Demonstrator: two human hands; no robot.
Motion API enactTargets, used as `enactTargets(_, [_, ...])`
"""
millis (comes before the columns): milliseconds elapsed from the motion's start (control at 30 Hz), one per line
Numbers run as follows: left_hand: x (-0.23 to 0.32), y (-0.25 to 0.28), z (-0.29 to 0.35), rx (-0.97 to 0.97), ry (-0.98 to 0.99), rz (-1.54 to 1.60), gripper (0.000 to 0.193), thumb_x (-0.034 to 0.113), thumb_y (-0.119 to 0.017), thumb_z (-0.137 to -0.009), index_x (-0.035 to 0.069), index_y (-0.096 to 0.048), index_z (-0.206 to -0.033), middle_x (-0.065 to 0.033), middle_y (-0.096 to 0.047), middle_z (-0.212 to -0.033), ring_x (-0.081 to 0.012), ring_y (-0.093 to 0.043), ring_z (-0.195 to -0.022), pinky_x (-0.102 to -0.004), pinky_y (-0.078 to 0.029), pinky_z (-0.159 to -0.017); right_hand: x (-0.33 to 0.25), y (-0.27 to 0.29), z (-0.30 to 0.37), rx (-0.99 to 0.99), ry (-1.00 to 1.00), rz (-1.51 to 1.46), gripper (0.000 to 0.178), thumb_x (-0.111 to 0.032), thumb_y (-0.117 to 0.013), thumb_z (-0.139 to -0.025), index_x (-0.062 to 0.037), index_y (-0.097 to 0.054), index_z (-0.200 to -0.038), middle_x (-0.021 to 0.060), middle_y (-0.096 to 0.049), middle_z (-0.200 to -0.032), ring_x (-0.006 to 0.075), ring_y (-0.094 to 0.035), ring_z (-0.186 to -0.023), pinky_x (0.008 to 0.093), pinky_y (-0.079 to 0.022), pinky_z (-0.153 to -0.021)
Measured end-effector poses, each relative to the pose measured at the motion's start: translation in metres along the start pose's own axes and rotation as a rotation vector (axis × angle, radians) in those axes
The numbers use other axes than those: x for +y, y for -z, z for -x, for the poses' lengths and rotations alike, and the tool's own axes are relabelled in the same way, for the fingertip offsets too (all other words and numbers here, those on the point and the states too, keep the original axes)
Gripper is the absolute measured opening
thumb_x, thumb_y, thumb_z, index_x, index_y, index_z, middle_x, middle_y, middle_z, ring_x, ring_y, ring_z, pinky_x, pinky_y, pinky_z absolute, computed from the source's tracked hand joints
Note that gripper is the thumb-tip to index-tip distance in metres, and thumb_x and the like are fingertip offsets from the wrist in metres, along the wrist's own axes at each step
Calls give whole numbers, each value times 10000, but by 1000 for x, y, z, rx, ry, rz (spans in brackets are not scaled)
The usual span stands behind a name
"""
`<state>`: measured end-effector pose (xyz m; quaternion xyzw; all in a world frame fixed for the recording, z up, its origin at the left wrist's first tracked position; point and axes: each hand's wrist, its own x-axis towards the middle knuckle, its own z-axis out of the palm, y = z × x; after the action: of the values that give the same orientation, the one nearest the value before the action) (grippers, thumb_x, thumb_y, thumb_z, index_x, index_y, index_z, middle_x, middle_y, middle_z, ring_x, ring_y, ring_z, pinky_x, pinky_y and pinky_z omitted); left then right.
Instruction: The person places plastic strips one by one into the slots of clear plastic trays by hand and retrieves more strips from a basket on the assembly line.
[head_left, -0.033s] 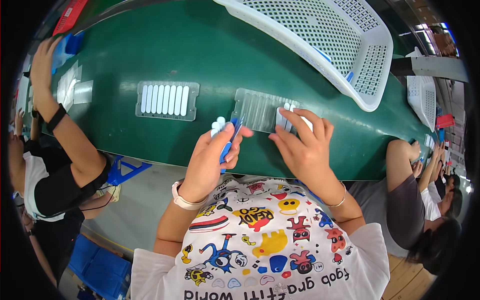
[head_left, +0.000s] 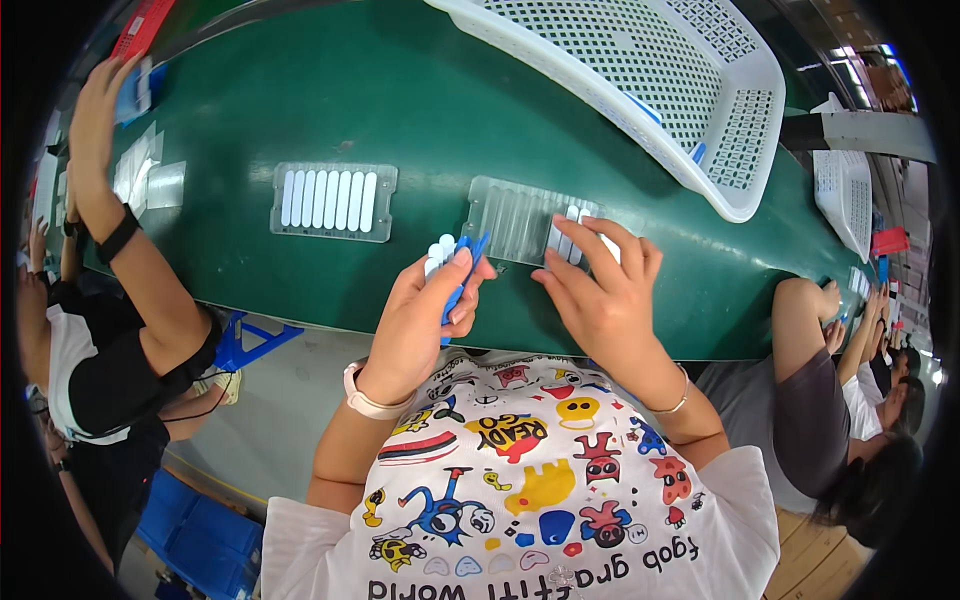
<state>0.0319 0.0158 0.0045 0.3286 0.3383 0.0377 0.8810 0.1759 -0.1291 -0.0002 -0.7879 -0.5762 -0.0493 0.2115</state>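
My left hand [head_left: 415, 315] is closed around a small bunch of white round-ended strips [head_left: 438, 252] and blue strips [head_left: 466, 262], just left of a clear grooved tray [head_left: 500, 218]. Several grooves on this tray's left side hold nothing. Toward its right end lie white strips [head_left: 572, 235], partly covered by my fingers. The thumb and fingers of my right hand [head_left: 605, 305] are pinched on a white strip there. Farther left, a second clear tray [head_left: 387, 215] carries a row of several white strips [head_left: 330, 200], side by side.
A large white perforated basket [head_left: 742, 205] stands at the far right, with a few blue-and-white pieces inside. Clear film [head_left: 142, 178] lies at the left, near a co-worker's raised arm [head_left: 98, 180]. Another person's bent arm [head_left: 800, 305] rests at the table's right edge.
My right fingers have shifted slightly left over the tray, along with the white strip. The blue strips in my left hand have turned a little. The co-worker's hand at left has risen.
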Motion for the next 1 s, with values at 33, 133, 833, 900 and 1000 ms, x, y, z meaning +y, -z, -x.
enactTargets(33, [-1, -1, 0, -3, 2, -1, 266, 253, -462, -968, -4, -528, -951, 19, -438, -721, -27, -336, -554, -193, -255, -457, 3, -9, 4, 24, 9, -5, 183, -155, -748, -680, -64, -669, -818, 29, -578, -1177, 221, -491, -1079, 418, -295, -808])
enactTargets(133, [-3, -2, 0, 28, 31, 2, 215, 225, -494, -956, 16, -519, -911, 13, -448, -726, -31, -344, -550, -191, -257, -454, 1, -8, 1, 40, -33, 17, 201, -170, -754, -677, -68, -674, -831, 33, -576, -1181, 234, -487, -1081, 424, -289, -795])
enactTargets(833, [-7, -2, 8, -29, -57, -127, 182, 201, -560, -927, 26, -520, -958, -8, -569, -763, -8, -367, -533, -174, -285, -454, -9, -5, -30, -234, -462, -1132, 138, -59, -677, -804, -7, -675, -931, 46, -630, -811, 86, -507, -672, 220, -424, -602])
enactTargets(900, [-6, -1, 8, -35, -66, -144, 160, 180, -547, -930, 27, -507, -956, -32, -573, -770, -19, -375, -527, -180, -290, -449, -9, -6, -30, -210, -541, -1276, 124, -68, -650, -845, 15, -670, -934, 37, -644, -839, 50, -521, -716, 201, -428, -611])
enactTargets(1000, [-5, -1, 7, -32, -64, -164, 135, 154, -531, -934, 25, -494, -954, -60, -579, -781, -30, -384, -521, -186, -297, -445, -5, -6, -32, -226, -605, -1352, 113, -72, -638, -860, 17, -671, -923, 36, -655, -853, 48, -547, -737, 199, -446, -636])
